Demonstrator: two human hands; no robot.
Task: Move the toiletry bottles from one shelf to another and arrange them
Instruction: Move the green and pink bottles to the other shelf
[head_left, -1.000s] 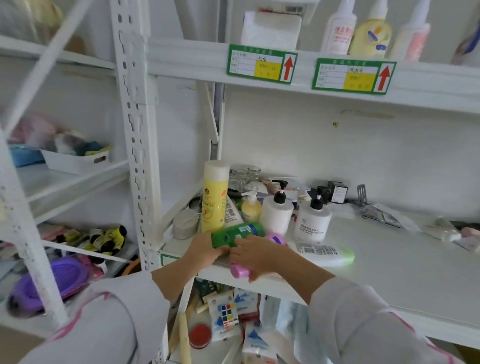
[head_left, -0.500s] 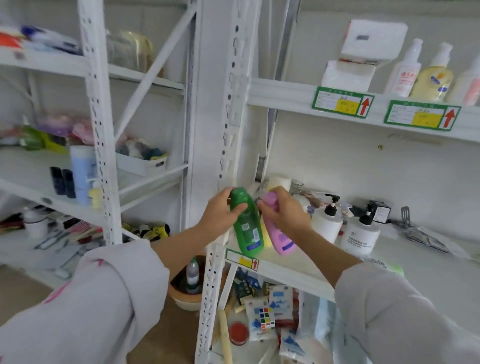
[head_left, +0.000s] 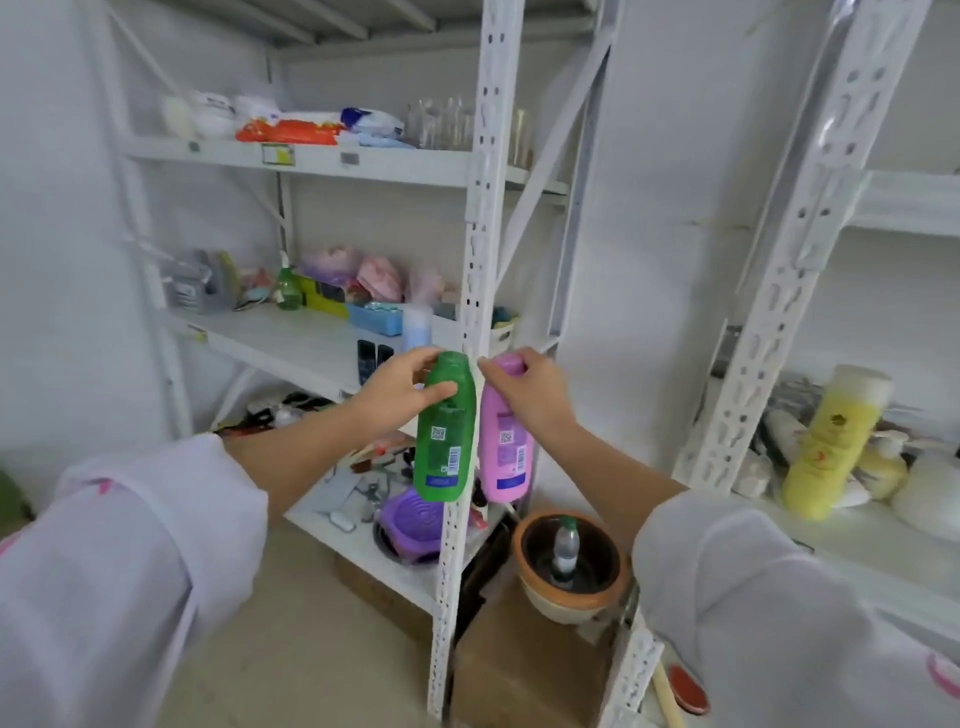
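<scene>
My left hand (head_left: 396, 389) grips a green bottle (head_left: 445, 436) near its cap, and the bottle hangs upright in the air. Right beside it my right hand (head_left: 530, 391) holds a pink bottle (head_left: 503, 441) the same way. Both bottles are in front of the white upright post (head_left: 480, 218) of the left shelf unit. Its middle shelf (head_left: 291, 343) lies behind them, with a pale blue bottle (head_left: 417, 326) and two small dark bottles (head_left: 374, 358) near its right end. At the right, a tall yellow bottle (head_left: 831, 441) stands on the other shelf (head_left: 852, 551) among other toiletries.
The left unit's middle shelf carries a green spray bottle (head_left: 288, 286), a blue tray (head_left: 376, 318) and bags at the back. A purple basin (head_left: 415, 525) sits on the lower shelf. A brown bowl (head_left: 569, 566) with a small bottle rests on a cardboard box (head_left: 524, 670) between the units.
Both hands lifted the green and pink bottles off the right shelf and carried them left. The view has swung left toward the other shelf unit.
</scene>
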